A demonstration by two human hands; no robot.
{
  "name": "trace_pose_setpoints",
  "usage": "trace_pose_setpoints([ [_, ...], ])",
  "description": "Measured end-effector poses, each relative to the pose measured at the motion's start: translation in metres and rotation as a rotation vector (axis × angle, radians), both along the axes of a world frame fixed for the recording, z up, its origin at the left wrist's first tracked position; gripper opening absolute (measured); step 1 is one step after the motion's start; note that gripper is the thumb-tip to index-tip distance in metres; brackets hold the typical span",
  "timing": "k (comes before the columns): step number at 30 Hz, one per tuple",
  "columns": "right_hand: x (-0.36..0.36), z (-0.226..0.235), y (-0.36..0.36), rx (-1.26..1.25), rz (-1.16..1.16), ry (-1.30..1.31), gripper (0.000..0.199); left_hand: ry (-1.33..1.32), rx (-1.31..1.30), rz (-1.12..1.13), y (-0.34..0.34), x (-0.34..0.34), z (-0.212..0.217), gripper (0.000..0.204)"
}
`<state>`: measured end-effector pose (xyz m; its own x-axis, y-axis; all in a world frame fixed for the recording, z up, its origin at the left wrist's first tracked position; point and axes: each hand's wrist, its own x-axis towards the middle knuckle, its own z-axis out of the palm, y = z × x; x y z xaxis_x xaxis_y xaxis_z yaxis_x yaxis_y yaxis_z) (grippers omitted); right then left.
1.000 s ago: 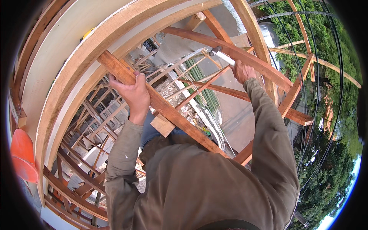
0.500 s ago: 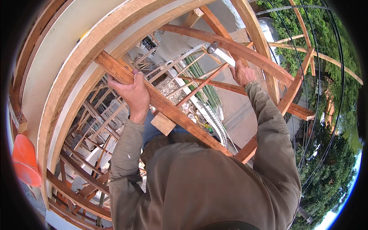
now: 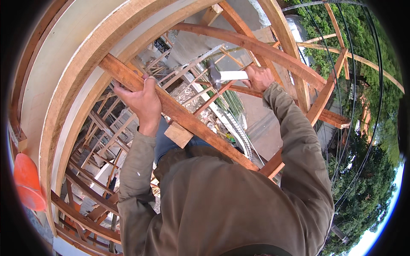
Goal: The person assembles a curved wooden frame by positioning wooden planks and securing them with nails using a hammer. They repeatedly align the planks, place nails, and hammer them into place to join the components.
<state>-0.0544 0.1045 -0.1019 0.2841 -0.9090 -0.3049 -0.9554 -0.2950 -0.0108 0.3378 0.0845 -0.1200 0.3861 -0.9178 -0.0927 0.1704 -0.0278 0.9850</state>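
Note:
My left hand (image 3: 144, 102) is wrapped round a reddish-brown wooden beam (image 3: 192, 117) near its upper left end, thumb on top. That end meets the pale edge boards of the formwork. My right hand (image 3: 259, 79) grips the white handle of a hammer (image 3: 232, 76). The dark hammer head points left, slightly blurred, in the air to the right of the beam and apart from it. A short wood block (image 3: 179, 135) sits against the beam's lower side, close to my body. Whether my left fingers also hold a nail is hidden.
A curved pale board (image 3: 81, 64) runs along the left, with an orange-red hard plastic object (image 3: 29, 181) beside it. Another long beam (image 3: 256, 48) crosses at the upper right. Scaffold poles and rubble lie far below. Black cables (image 3: 378, 77) hang at the right before trees.
My right hand has brought the hammer left and slightly nearer, its head swinging toward the beam. My left hand keeps its hold, shifted only slightly in view.

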Motion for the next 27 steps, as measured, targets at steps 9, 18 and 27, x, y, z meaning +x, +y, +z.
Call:
trace_pose_setpoints([
  [9,0.057,0.020,0.011,-0.130,0.155,-0.069,0.038,0.012,-0.009,0.032,0.004,-0.001,-0.003,0.062],
  [18,-0.014,0.009,0.008,0.124,-0.363,0.258,0.039,0.008,0.027,0.040,0.002,-0.001,-0.003,0.063],
  [27,-0.040,-0.026,0.013,0.132,-0.390,0.295,0.043,0.005,0.004,0.018,0.003,-0.003,0.003,0.061],
])
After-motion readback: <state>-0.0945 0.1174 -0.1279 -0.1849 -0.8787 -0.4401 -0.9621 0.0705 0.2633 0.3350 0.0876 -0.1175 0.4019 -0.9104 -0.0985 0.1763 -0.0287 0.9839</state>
